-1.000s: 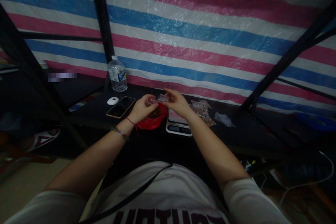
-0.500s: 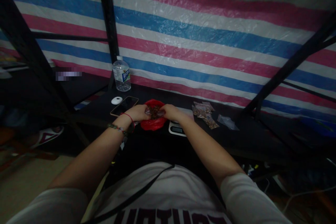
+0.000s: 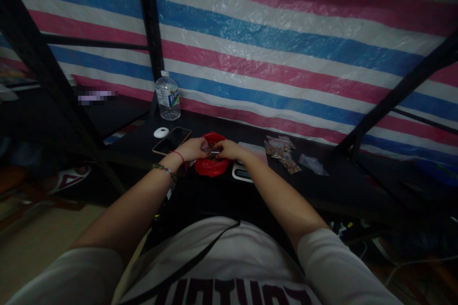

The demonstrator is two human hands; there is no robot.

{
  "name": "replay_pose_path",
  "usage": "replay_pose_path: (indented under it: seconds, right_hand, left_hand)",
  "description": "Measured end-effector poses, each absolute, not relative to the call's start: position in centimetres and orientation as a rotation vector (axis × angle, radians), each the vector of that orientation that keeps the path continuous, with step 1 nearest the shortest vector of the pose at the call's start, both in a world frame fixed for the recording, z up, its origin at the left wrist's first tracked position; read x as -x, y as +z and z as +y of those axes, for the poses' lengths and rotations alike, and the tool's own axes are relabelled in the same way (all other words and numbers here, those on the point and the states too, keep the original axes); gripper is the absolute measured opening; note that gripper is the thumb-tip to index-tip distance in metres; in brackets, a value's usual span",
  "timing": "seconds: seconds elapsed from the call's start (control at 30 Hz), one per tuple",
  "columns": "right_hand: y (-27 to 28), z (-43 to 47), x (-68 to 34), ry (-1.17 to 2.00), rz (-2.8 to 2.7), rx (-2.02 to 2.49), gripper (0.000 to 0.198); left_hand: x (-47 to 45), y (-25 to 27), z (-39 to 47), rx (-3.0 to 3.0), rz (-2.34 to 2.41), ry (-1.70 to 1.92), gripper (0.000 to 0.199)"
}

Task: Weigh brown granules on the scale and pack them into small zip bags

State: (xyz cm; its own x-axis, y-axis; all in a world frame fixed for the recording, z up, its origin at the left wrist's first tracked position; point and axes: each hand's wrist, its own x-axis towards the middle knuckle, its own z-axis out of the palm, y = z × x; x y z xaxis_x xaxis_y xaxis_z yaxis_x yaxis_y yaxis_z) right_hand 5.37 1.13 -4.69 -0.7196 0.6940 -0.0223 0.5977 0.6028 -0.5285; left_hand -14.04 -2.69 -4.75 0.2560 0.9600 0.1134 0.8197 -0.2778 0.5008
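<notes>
Shirt fills the space nearest me, white with dark lettering, and a black strap slants across it. Both my forearms reach forward to the black table. On my left wrist I wear a beaded bracelet and a red string. My left hand and right hand come close together over the red bag, which sits open with brown bits inside. My left fingers curl around a small clear thing, blurred; my right thumb and fingers pinch a shiny-edged piece, just above the bits. I can't tell whether the two pieces touch.

Just right of the bag, partly under my right arm, is a white scale. Left of my hands lies a phone, with a white mouse beside it. Farther right are small filled bags in a pile, then a flat clear bag. A bottle stands upright behind the phone, before a striped sheet.
</notes>
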Motion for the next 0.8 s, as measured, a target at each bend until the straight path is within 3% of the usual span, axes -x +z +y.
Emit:
replay_pose_path:
  seconds: [0.23,0.43,0.53,0.7,0.8]
  right_hand:
    - [-5.4,1.0,-4.8,0.947,-2.446,1.094,0.025]
    - [-5.3,1.2,-5.3,1.037,-2.219,1.086,0.035]
    - [-5.1,1.2,-5.6,0.844,-2.2,1.221,0.039]
    - [-4.6,1.0,-5.5,0.371,-2.464,1.358,0.024]
    - [-4.6,1.0,-5.0,0.184,-2.527,1.397,0.024]
  left_hand:
    - [13.8,-4.6,-2.9,-2.018,1.387,0.801,0.034]
    - [14.6,-3.9,-2.8,-1.994,1.434,1.014,0.035]
    - [14.9,-3.7,-2.7,-2.064,1.594,0.913,0.032]
    - [14.4,-4.6,-2.3,-2.2,1.775,0.659,0.022]
    - [13.7,-5.3,-1.9,-2.229,1.76,0.623,0.02]
